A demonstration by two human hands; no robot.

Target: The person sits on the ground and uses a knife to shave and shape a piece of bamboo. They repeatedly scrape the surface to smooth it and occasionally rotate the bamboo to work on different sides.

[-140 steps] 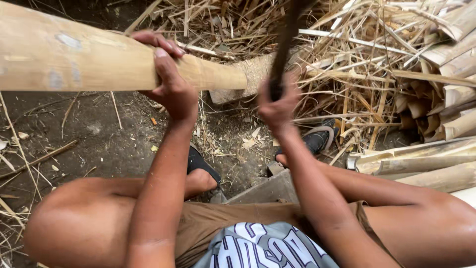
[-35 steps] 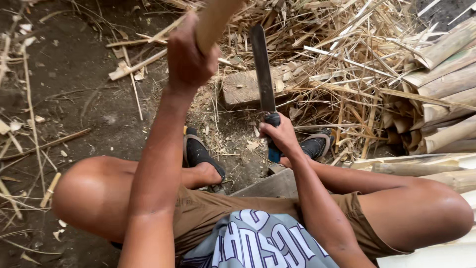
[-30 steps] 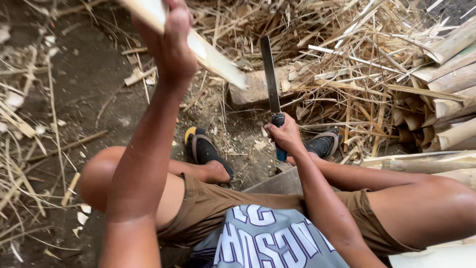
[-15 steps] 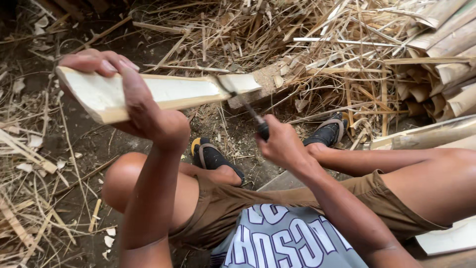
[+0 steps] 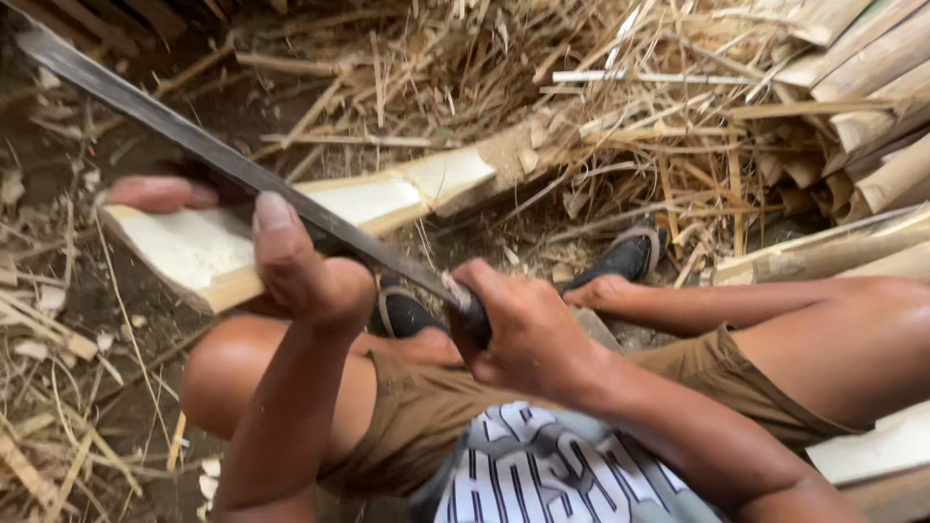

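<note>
Right hand (image 5: pixel 528 334): closed round the dark handle of a machete (image 5: pixel 242 174), in front of the person's lap.
Left hand (image 5: pixel 291 271): gripping the near end of a split bamboo piece (image 5: pixel 291 228), thumb up over its top edge, fingertips showing past its far side.
Split bamboo piece: pale inner face turned upward, lying slantwise over the left knee, its far end on a wooden block (image 5: pixel 504 160) among the litter.
Change, blade: half a second ago the machete's tip sat at the piece's far end; now the blade lies long across the pale face, its tip near the upper-left corner of the view.
Change, piece: a second ago it was raised in the left hand; now it is low and level.
Reading: the work appears to have gone from setting the piece to shaving or splitting it.
Ground: bare earth at left, dry bamboo strips (image 5: pixel 620 107) heaped ahead.
Right edge: stacked bamboo slats (image 5: pixel 872 87).
Feet: dark sandals (image 5: pixel 630 257).
</note>
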